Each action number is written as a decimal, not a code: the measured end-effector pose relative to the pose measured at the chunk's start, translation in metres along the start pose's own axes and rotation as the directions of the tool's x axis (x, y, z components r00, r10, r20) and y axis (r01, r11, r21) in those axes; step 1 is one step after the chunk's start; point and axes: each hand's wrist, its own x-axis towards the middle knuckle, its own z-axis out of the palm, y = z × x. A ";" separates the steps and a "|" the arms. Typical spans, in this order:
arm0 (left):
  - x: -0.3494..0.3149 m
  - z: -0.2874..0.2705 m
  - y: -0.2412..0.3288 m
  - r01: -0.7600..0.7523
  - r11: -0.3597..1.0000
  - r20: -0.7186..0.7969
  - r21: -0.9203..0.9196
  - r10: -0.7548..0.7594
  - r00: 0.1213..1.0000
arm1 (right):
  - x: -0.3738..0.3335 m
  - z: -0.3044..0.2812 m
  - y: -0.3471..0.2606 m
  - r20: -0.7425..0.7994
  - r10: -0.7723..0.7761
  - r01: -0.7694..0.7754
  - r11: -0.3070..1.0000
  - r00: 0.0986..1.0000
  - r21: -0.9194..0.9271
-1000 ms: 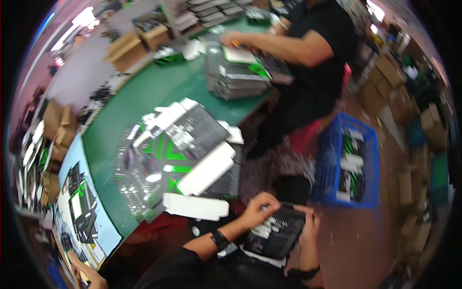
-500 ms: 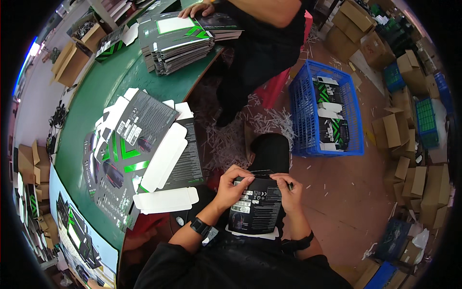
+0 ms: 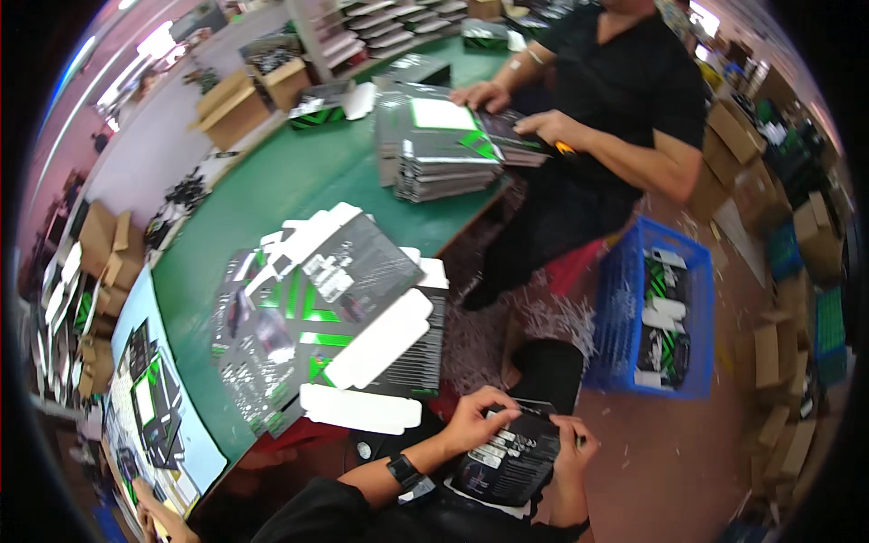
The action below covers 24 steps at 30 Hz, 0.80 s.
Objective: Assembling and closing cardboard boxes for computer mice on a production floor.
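Observation:
A small black printed carton [image 3: 509, 466] with pale labels and fine print stands over my lap. Its white flaps show at the lower end. My left hand [image 3: 478, 420] pinches the upper left edge, thumb on the near face. At the upper right corner my right hand [image 3: 572, 443] grips the same carton, fingers curled. A thin flap edge shows between the two hands. Left of me, flat unfolded cartons [image 3: 371, 262] in black, green and white lie overlapped on the green table [image 3: 299, 172], and a white flap [image 3: 362, 409] juts past its edge.
A blue crate [image 3: 611, 312] holding black-and-green cartons stands on the floor ahead right. Across the table a co-worker [image 3: 625, 81] touches a stack of flat cartons [image 3: 444, 167], an orange-handled tool in one hand. Another person's hand [image 3: 156, 514] is at lower left. Cardboard boxes [image 3: 778, 353] line the right.
The view has tilted up and swung left, so the scene sits lower and further right, and more of the co-worker shows. Both my hands keep their hold on the carton.

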 end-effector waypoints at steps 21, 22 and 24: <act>-0.012 -0.098 0.156 -0.281 0.822 -0.086 0.496 0.369 0.926 | 0.080 -0.019 -0.043 -0.264 0.401 -0.116 0.711 0.877 0.694; 0.002 -0.122 0.193 -0.211 0.848 -0.198 0.486 0.342 0.918 | 0.085 -0.024 -0.043 -0.169 0.316 -0.115 0.710 0.933 0.695; 0.049 -0.213 0.207 -0.092 0.899 -0.375 0.427 0.269 0.887 | 0.090 -0.018 -0.049 -0.018 0.208 -0.148 0.750 0.978 0.644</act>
